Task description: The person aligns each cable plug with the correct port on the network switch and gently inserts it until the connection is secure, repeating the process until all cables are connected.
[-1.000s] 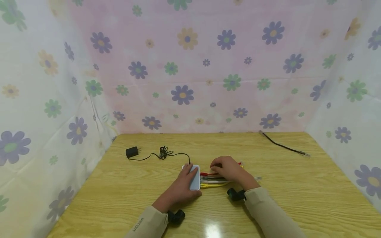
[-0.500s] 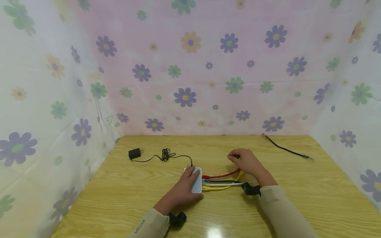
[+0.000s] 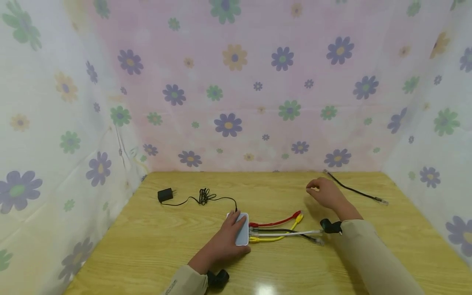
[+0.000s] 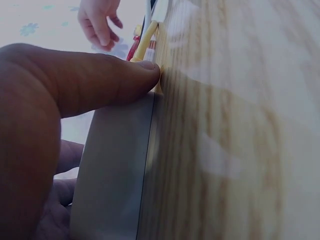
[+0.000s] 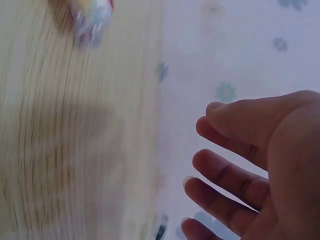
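Note:
My left hand [image 3: 223, 237] grips a small white network switch [image 3: 242, 234] lying on the table. In the left wrist view its thumb lies along one side of the switch [image 4: 112, 165], with fingertips showing on the other side. A red cable [image 3: 274, 223], a black cable [image 3: 309, 237], a white cable [image 3: 295, 234] and a yellow cable [image 3: 274, 239] run from its right side. Up and to the right, my right hand [image 3: 326, 195] hovers with loosely bent fingers. Between those fingers [image 5: 225, 172] the right wrist view shows nothing held. The right hand is nearest a loose short black network cable [image 3: 354, 189].
A black power adapter [image 3: 164, 194] lies at the back left. Its bundled cord [image 3: 204, 196] leads to the switch's far edge. Flowered cloth [image 3: 236, 90] stands behind and at both sides of the wooden table [image 3: 166, 246].
My right hand has moved from above the plugged-in cables toward the back right, near the loose black cable. The cables' far ends are now uncovered. My left hand stays on the switch.

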`<state>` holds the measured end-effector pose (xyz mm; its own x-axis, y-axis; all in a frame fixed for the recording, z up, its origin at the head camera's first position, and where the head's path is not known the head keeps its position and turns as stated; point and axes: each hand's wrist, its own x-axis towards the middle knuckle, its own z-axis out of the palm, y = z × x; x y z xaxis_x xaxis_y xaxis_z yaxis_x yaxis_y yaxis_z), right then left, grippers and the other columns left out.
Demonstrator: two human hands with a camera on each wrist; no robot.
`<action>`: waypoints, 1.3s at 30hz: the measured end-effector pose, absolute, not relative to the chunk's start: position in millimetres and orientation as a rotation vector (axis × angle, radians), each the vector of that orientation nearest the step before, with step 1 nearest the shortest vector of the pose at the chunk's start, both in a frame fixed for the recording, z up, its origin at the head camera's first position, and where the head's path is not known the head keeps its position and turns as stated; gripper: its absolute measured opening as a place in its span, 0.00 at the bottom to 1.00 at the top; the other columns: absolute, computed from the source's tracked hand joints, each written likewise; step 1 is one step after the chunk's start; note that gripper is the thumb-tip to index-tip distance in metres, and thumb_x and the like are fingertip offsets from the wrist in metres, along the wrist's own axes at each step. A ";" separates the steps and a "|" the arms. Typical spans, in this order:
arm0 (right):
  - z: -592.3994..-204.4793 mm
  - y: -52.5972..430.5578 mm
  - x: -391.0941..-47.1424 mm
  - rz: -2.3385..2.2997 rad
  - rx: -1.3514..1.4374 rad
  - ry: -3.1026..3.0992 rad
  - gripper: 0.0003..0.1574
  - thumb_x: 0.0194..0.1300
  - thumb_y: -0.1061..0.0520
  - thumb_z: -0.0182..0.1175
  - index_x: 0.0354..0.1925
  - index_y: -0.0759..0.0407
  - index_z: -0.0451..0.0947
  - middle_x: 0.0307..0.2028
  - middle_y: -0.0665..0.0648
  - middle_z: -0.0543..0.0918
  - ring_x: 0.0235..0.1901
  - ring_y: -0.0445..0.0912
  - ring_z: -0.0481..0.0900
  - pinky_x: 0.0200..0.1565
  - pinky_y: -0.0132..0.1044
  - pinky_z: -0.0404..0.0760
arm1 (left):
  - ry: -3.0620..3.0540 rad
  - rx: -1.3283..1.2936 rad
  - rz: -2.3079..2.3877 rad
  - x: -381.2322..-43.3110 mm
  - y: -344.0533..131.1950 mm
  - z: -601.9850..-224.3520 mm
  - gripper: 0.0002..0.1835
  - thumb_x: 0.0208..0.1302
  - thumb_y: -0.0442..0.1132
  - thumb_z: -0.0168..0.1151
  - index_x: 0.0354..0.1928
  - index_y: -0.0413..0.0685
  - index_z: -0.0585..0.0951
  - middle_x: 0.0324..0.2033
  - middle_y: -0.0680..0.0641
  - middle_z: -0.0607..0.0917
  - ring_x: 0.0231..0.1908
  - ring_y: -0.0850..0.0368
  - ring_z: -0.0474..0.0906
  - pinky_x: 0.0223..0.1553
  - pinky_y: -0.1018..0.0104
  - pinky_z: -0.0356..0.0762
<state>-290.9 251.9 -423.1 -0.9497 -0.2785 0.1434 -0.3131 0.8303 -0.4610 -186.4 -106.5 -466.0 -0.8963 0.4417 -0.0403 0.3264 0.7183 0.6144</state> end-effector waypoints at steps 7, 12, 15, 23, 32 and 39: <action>-431.6 273.8 -307.5 0.694 0.321 -3.030 0.23 0.70 0.54 0.52 0.55 0.68 0.76 0.64 0.78 0.65 0.62 0.74 0.62 0.56 0.66 0.67 | 2.724 0.605 0.948 -186.5 -108.9 -469.2 0.49 0.56 0.54 0.67 0.76 0.53 0.56 0.77 0.45 0.46 0.76 0.40 0.36 0.58 0.41 0.67; -438.8 291.2 -316.2 0.621 0.249 -3.094 0.28 0.70 0.54 0.50 0.60 0.72 0.70 0.64 0.82 0.59 0.58 0.75 0.65 0.52 0.66 0.69 | 2.706 0.589 0.942 -184.3 -107.7 -470.1 0.49 0.56 0.54 0.68 0.76 0.54 0.55 0.77 0.46 0.47 0.76 0.41 0.36 0.59 0.41 0.67; -441.9 299.8 -319.5 0.587 0.223 -3.134 0.30 0.70 0.53 0.49 0.62 0.72 0.67 0.64 0.82 0.59 0.57 0.76 0.65 0.50 0.68 0.69 | 2.711 0.583 0.926 -183.6 -107.3 -470.5 0.49 0.55 0.54 0.68 0.76 0.55 0.56 0.77 0.47 0.47 0.76 0.42 0.37 0.59 0.41 0.67; -444.7 313.3 -327.4 0.589 0.166 -3.179 0.33 0.70 0.51 0.45 0.66 0.70 0.63 0.65 0.81 0.56 0.58 0.79 0.61 0.48 0.75 0.64 | 2.723 0.569 0.921 -185.0 -108.1 -469.2 0.49 0.55 0.56 0.68 0.76 0.57 0.56 0.77 0.48 0.47 0.76 0.42 0.37 0.59 0.41 0.67; -449.5 319.1 -335.9 0.529 0.226 -3.230 0.35 0.71 0.54 0.40 0.68 0.74 0.58 0.65 0.81 0.58 0.62 0.78 0.58 0.53 0.76 0.59 | 2.738 0.575 0.909 -185.0 -108.4 -469.1 0.49 0.55 0.56 0.68 0.76 0.58 0.55 0.77 0.50 0.47 0.77 0.44 0.38 0.58 0.44 0.69; -447.2 320.1 -334.7 0.566 0.177 -3.262 0.34 0.70 0.55 0.39 0.67 0.76 0.59 0.63 0.81 0.63 0.59 0.78 0.63 0.50 0.76 0.61 | 2.744 0.589 0.901 -185.8 -108.8 -470.3 0.49 0.56 0.56 0.68 0.76 0.58 0.55 0.77 0.49 0.47 0.77 0.44 0.37 0.60 0.43 0.67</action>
<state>-334.7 320.1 -447.2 -0.9792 -0.1339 -0.1526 -0.0746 0.9365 -0.3427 -185.8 -108.8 -470.3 -0.9022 0.4275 -0.0578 0.3100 0.7356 0.6024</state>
